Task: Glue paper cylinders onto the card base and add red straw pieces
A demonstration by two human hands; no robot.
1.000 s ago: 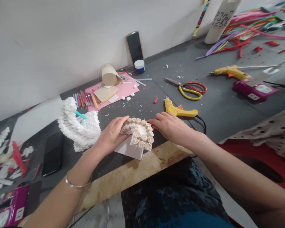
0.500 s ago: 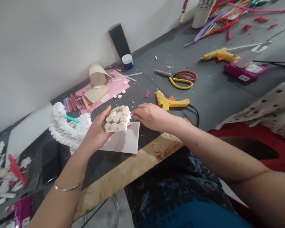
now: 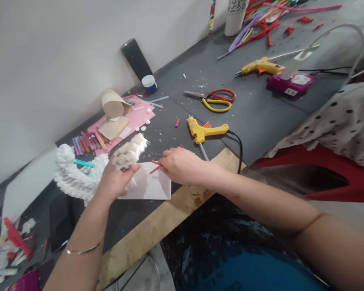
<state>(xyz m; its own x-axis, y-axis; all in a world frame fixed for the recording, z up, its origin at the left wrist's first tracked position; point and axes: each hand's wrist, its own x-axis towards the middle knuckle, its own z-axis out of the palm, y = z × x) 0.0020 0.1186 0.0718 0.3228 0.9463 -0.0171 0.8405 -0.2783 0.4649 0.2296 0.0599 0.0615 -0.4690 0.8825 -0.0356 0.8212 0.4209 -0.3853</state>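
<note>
One bare left hand (image 3: 113, 181) grips a blurred, bumpy cream-and-white piece (image 3: 130, 151), partly hidden, by a white rectangular sheet's (image 3: 151, 184) left end; the right hand (image 3: 180, 165) pinches a thin red two-pronged item (image 3: 155, 169), mostly covered. Near left, a purple object (image 3: 26, 281) is cut off.

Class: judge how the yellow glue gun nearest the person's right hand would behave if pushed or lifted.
The yellow glue gun looks like rigid plastic, so it should keep its shape. Lying on its side, it would probably slide rather than roll. Its black cord may drag when lifted.
</note>
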